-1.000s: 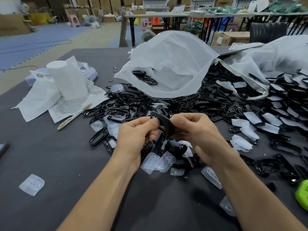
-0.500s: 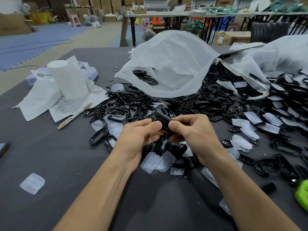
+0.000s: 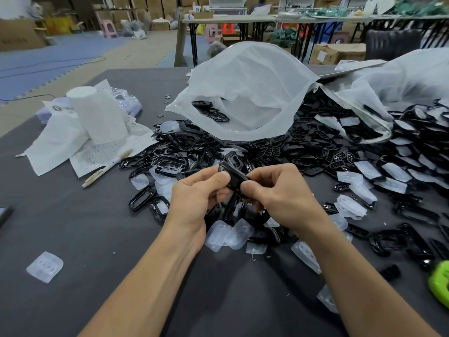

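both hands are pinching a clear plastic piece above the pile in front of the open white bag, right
No: the head view shows the left hand and right hand pinching a black plastic piece, not a clear one.

— What sort of place are you working in?

— A packing or assembly workshop inside a warehouse hall. My grey table (image 3: 73, 239) is buried under a heap of identical black plastic frames (image 3: 303, 147) and clear inserts (image 3: 228, 233), spilling from 2 big white bags (image 3: 250, 76).

— And beyond your table?

— Stacked cardboard boxes (image 3: 19, 37) all round the hall, long folding tables (image 3: 228, 19) loaded with more goods, plastic stools (image 3: 108, 27), blue foam mats (image 3: 60, 57) on the floor. A printed sheet (image 3: 102, 154) beside me looks like a tally form, though it's too blurred to read.
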Demonstrator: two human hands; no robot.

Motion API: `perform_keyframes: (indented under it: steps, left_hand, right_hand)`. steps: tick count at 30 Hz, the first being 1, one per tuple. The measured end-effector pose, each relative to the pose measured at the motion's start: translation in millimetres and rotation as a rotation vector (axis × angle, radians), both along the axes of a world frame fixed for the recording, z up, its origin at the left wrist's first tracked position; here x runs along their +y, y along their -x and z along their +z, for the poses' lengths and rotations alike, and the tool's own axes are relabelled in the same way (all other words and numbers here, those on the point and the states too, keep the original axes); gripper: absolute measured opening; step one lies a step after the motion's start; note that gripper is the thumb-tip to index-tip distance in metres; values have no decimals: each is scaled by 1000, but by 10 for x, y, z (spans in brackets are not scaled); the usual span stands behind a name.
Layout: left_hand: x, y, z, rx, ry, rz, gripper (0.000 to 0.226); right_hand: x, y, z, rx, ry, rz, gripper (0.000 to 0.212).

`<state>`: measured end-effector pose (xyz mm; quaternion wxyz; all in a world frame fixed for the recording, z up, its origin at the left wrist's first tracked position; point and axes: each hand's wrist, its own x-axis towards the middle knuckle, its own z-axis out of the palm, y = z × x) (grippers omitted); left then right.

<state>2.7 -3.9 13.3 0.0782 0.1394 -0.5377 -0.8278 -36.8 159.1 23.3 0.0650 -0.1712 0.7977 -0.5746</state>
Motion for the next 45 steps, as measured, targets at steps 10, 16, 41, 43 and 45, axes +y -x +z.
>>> perform_keyframes:
  steps: [10, 16, 41, 43, 45]
  left_hand:
    - [-52, -7, -4, 148, -83, -172, 17]
    - [-77, 16, -7, 99, -39, -182, 27]
    - [-322, 239, -219, -71, 421, 192, 36]
    - [-331, 244, -247, -68, 471, 171, 39]
    - [-330, 254, -275, -54, 504, 145, 42]
  right_hand:
    - [70, 6, 119, -134, 162, 192, 23]
    - [34, -12, 64, -115, 158, 137, 20]
    - [-261, -273, -34, 271, -537, 219, 30]
    - [-281, -280, -28, 280, -602, 263, 27]
    - [-274, -267, -32, 290, -571, 259, 19]
